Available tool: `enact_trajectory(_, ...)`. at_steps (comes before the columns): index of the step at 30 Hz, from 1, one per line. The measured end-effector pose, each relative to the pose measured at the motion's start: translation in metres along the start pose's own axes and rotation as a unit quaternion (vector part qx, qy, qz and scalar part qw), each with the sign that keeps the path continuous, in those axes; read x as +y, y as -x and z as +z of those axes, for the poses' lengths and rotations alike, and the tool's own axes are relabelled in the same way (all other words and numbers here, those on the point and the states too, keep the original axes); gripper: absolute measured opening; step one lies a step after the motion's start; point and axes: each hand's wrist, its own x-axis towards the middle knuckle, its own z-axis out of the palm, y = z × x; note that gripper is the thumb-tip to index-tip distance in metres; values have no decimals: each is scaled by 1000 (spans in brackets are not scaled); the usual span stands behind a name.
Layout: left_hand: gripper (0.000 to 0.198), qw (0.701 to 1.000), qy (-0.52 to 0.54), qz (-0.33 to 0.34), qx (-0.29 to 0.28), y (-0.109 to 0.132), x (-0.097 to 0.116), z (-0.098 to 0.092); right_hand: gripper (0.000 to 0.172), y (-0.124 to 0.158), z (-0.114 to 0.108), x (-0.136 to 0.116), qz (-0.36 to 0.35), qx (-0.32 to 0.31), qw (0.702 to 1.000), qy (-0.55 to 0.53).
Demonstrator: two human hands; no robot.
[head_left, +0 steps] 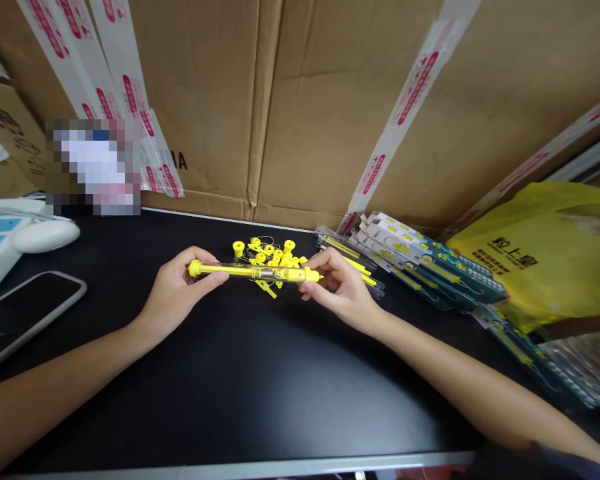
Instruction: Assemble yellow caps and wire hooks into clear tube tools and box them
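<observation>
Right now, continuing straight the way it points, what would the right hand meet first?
Beyond its held tube, the right hand would probably meet the loose yellow parts, though its height is unclear.

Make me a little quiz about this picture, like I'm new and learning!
1. True or false: the left hand and the right hand both hold the clear tube.
2. Which lies to the left of the left hand? A) the yellow bag; B) the phone; C) the stacked packs.
3. Fill in: the small plastic parts on the black table are ____.

Key: 1. True. 2. B. 3. Yellow.
</observation>
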Motion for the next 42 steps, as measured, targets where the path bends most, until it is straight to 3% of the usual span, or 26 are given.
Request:
enact_trajectory(10, 20, 1000, -8, 17, -16, 4, 4, 2, 22, 1, 0, -4, -58, 11, 994, 96)
enact_trajectory(19, 23, 1000, 0, 3, 11, 3, 1, 2, 26, -4, -7, -8, -8, 28, 999, 31)
enact_trajectory(28, 24, 1000, 13, -14, -22, 2, -1, 2, 24, 0, -6, -10, -65, 30, 991, 110)
enact_trajectory(42, 24, 999, -35, 35, 3, 7, -5, 5, 22, 2, 2, -3, -74, 29, 993, 88)
